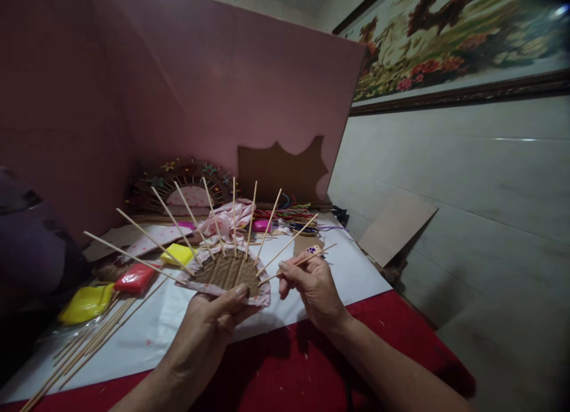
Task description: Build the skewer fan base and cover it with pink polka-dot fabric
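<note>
My left hand [218, 317] grips the lower edge of a half-round cardboard piece [227, 272], its thumb on the bare brown face. Pink spotted cloth wraps the rim of the piece. Several thin wooden sticks fan out from its curved edge. At the right end my right hand [312, 284] pinches the lowest wooden stick [294, 265] between thumb and fingers. The inner end of that stick meets the cloth rim; whether it is fixed there I cannot tell. Both hands hold the piece above the white sheet.
Loose sticks [95, 341] lie at the left beside yellow [86, 303] and red packets [137, 278]. Behind stand a decorated stick fan [189, 195] and a cut brown board [280, 171]. Scissors [304, 228] lie on the white sheet [351, 269], over a red cloth [401, 329].
</note>
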Motion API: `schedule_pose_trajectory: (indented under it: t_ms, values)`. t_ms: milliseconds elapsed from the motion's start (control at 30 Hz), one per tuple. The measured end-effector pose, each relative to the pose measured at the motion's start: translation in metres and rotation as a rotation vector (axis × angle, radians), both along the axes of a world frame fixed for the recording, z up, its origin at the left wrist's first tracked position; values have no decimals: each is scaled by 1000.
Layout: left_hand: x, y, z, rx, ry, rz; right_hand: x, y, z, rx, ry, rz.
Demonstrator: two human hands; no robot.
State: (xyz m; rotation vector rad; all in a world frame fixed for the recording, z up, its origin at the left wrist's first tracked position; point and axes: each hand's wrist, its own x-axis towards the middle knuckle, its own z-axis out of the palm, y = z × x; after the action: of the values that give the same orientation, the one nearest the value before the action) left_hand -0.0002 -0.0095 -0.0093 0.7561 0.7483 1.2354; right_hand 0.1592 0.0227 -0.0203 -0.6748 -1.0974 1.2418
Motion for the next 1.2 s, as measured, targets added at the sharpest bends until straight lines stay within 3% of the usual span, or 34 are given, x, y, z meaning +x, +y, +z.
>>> schedule_pose_trajectory:
  t_ms: [367, 933, 1200]
  values:
    - [0, -2, 2, -24, 13, 9, 7, 0, 2, 18, -58, 73]
    - [2, -1, 1, -32, 47, 82, 6, -2, 1, 68, -171, -2]
    - [3, -3, 9, -15, -17, 64, 7, 0, -2, 79, -181, -2]
